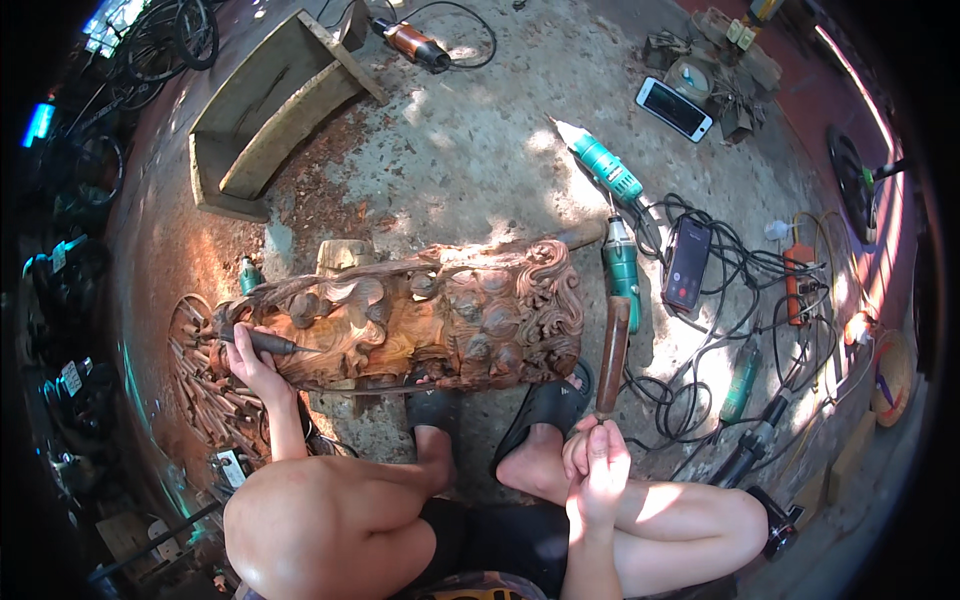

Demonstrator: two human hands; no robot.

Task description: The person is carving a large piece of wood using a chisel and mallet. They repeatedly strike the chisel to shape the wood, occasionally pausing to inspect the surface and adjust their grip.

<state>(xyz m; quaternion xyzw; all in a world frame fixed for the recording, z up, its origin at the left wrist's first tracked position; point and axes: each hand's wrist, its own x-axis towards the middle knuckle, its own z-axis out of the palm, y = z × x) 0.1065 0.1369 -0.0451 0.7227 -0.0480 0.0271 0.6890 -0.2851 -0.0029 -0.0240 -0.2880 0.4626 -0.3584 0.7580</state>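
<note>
A carved brown wood piece (415, 325), with deep swirls and rounded knobs in relief, lies crosswise before me. At its left end, my left hand (256, 368) is closed round a dark carving chisel (270, 343). The chisel slants across the carving, its thin tip at or just above the paler wood; contact is unclear. Over my right knee, my right hand (597, 458) grips the thin end of a brown wooden mallet (613, 350). The mallet's thick cylindrical head points away from me, right of the carving and apart from the chisel.
A round basket (192, 302) of chisels stands left. Green power tools (603, 165) and tangled black cords (735, 265) lie right, with a dark phone (687, 262) and a white phone (674, 109). A wooden trough-like frame (270, 125) sits far left, a corded tool (412, 44) beyond.
</note>
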